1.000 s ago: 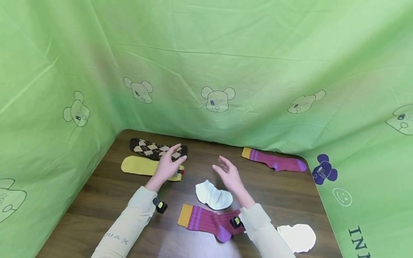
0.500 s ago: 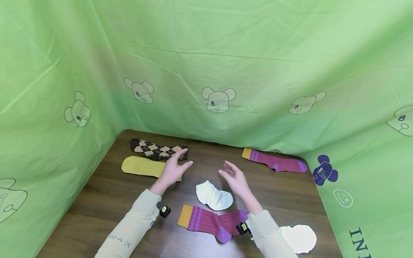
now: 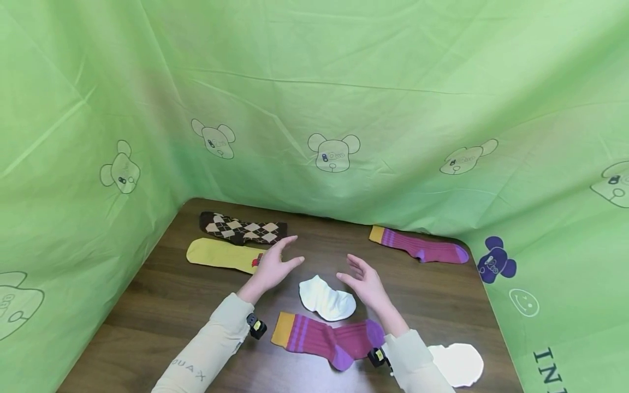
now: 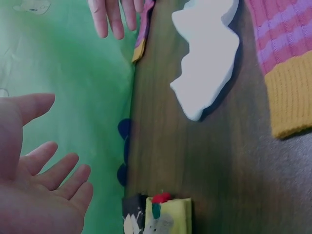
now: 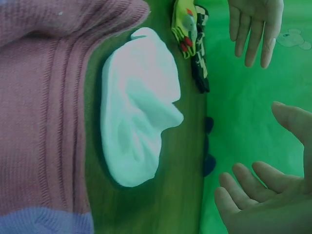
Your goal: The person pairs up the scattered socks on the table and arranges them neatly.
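Note:
My left hand [image 3: 272,268] hovers with spread fingers over the cuff end of a yellow sock [image 3: 218,253], holding nothing. To the right my right hand [image 3: 366,283], also empty with relaxed fingers, is raised just beside a short white sock [image 3: 326,299]. Nearer me lies a magenta sock [image 3: 314,334] with an orange cuff and purple heel and toe, under the right wrist. Both wrist views show the hands apart from the socks; the white sock [image 4: 209,58] looks crumpled in the left wrist view.
A brown argyle sock [image 3: 241,228] lies behind the yellow one. Another magenta sock [image 3: 417,245] is at the back right, and a second white sock [image 3: 457,364] at the front right, partly behind the right sleeve. Green curtains [image 3: 334,98] surround the wooden table [image 3: 147,305].
Both hands have drifted right and a little toward me, staying empty. More of the argyle sock and the front magenta sock now shows. The socks have stayed in place.

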`<state>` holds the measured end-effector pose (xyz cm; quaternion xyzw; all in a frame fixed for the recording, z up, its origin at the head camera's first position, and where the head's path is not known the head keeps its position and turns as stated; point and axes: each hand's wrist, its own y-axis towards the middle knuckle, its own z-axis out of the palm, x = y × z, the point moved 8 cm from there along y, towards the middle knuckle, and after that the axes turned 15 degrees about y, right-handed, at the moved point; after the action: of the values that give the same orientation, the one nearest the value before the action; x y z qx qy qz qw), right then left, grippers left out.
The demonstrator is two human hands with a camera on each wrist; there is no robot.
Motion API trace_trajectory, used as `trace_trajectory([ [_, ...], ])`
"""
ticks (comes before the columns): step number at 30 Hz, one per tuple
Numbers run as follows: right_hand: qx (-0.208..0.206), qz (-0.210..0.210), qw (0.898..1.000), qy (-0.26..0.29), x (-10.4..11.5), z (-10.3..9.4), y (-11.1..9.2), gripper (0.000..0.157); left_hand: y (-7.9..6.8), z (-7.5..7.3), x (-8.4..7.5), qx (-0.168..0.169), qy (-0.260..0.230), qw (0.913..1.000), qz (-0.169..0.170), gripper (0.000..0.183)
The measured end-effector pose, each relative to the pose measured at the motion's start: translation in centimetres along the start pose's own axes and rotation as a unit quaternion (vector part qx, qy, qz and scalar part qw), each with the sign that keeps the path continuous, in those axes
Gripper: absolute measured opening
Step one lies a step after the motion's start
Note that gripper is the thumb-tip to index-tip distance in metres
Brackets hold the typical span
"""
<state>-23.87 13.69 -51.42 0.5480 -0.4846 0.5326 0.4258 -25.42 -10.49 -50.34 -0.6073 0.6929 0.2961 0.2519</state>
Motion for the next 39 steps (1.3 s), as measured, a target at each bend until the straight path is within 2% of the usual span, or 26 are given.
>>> trace_trajectory([
  [8, 0.008, 0.005, 1.000, -0.014, -1.3, -0.4, -0.4, 0.067, -0.3, 2.1, -0.1, 0.023, 0.020, 0.9995, 0.010, 0.063],
  [12, 0.007, 0.011, 1.000, -0.028, -1.9, -0.7, -0.7, 0.070, -0.6, 3.1, -0.4, 0.043, 0.020, 0.9988, 0.012, 0.064],
  [17, 0.005, 0.005, 0.998, -0.066, -2.5, -0.9, -1.0, 0.070, -1.0, 4.2, -0.7, 0.076, 0.043, 0.9960, 0.020, 0.067],
  [24, 0.000, -0.016, 0.985, -0.172, -3.6, -1.3, -1.0, 0.059, -1.5, 6.4, -1.4, 0.138, 0.099, 0.9822, 0.080, 0.074],
  [28, 0.011, -0.016, 0.981, -0.196, -4.1, -1.0, -1.0, 0.054, -1.5, 7.5, -1.6, 0.159, 0.133, 0.9734, 0.099, 0.076],
  [33, 0.021, -0.017, 0.979, -0.202, -4.2, -0.8, -1.2, 0.050, -1.3, 8.5, -1.9, 0.169, 0.174, 0.9639, 0.109, 0.075],
  [36, 0.022, -0.024, 0.975, -0.221, -4.2, -0.6, -1.4, 0.049, -1.2, 8.8, -1.8, 0.162, 0.190, 0.9634, 0.098, 0.071],
  [39, 0.023, -0.029, 0.965, -0.258, -4.3, -0.4, -1.4, 0.050, -1.2, 9.0, -1.7, 0.151, 0.199, 0.9643, 0.087, 0.065],
])
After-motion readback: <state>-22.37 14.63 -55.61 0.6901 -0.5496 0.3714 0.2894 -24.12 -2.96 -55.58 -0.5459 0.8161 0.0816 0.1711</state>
